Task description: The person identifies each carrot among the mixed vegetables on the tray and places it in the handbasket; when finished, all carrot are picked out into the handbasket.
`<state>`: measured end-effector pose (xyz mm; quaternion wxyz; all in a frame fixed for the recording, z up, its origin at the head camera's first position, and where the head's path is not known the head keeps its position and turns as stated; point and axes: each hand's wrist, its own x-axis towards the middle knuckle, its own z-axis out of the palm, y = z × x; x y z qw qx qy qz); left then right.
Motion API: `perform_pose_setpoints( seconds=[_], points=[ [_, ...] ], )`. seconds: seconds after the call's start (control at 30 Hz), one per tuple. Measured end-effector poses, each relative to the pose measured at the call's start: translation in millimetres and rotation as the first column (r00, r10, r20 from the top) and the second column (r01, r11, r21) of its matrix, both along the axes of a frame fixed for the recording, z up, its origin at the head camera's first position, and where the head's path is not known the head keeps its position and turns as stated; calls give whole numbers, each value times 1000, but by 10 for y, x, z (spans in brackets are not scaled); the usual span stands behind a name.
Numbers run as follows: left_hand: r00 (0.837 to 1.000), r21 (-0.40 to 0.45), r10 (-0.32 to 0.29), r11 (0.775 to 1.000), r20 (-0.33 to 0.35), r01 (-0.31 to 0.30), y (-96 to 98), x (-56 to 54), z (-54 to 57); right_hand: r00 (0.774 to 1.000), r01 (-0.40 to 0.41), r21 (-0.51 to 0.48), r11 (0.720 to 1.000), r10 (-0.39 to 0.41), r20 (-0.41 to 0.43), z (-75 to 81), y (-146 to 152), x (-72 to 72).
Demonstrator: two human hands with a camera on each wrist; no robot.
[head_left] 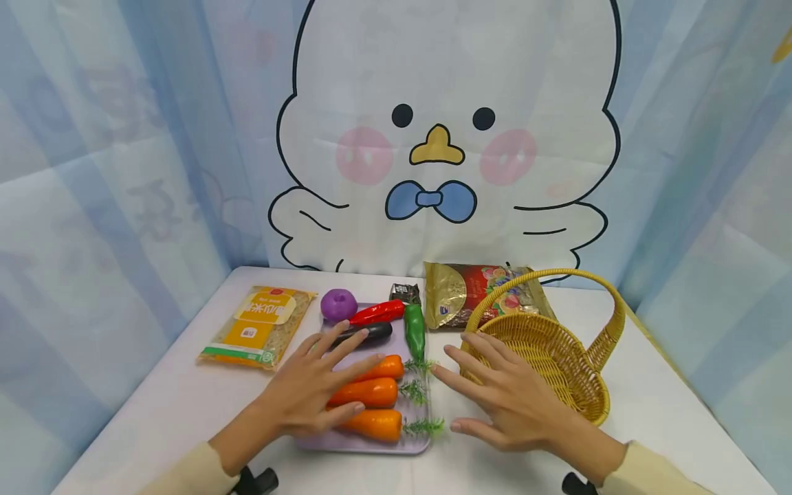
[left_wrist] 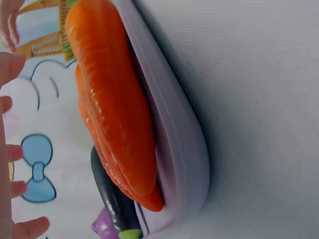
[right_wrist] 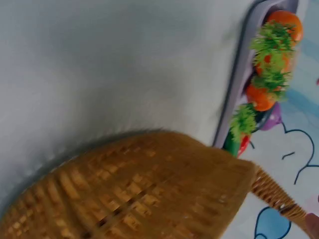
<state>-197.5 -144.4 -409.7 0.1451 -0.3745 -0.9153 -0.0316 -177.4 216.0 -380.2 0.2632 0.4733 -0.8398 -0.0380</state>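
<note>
My left hand [head_left: 309, 388] is spread, palm down, over the left side of a lilac tray [head_left: 405, 449]. Under and beside its fingers lie three orange toy carrots [head_left: 371, 393] with green tops; a dark eggplant [head_left: 375, 332] is near the fingertips. The left wrist view shows a carrot [left_wrist: 112, 94] close up. Fingers apart, my right hand [head_left: 507, 399] hovers between the tray and a yellow wicker basket [head_left: 553, 350], overlapping the basket's near-left side. Neither hand holds anything. In the right wrist view, the basket [right_wrist: 144, 189] fills the lower part.
A red pepper [head_left: 377, 313], a green pepper [head_left: 414, 331] and a purple onion [head_left: 338, 304] lie at the tray's far end. Behind them is a small dark packet [head_left: 405, 293]. A grain bag [head_left: 260, 326] lies left; a gold-and-red package [head_left: 470, 295] sits behind the basket.
</note>
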Motion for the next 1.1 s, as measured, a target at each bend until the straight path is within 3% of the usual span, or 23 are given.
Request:
perform_pose_setpoints(
  seconds=[0.2, 0.37, 0.57, 0.73, 1.1],
  points=[
    [994, 88, 77, 993, 73, -84, -69, -5, -46, 999, 44, -28, 999, -43, 30, 38, -187, 10],
    [987, 199, 129, 969, 100, -147, -159, -7, -144, 997, 50, -44, 998, -48, 66, 49, -333, 2],
    [960, 356, 205, 897, 189, -262, -241, -11, -261, 991, 33, -62, 997, -25, 128, 31, -467, 6],
    [928, 418, 288, 832, 236, -364, -227, -48, -320, 984, 23, -74, 997, -9, 177, 21, -554, 1],
    [893, 501, 339, 741, 295, -447, -222, -149, -438, 946, -11, -44, 999, 25, 324, -37, -757, 26]
  ],
)
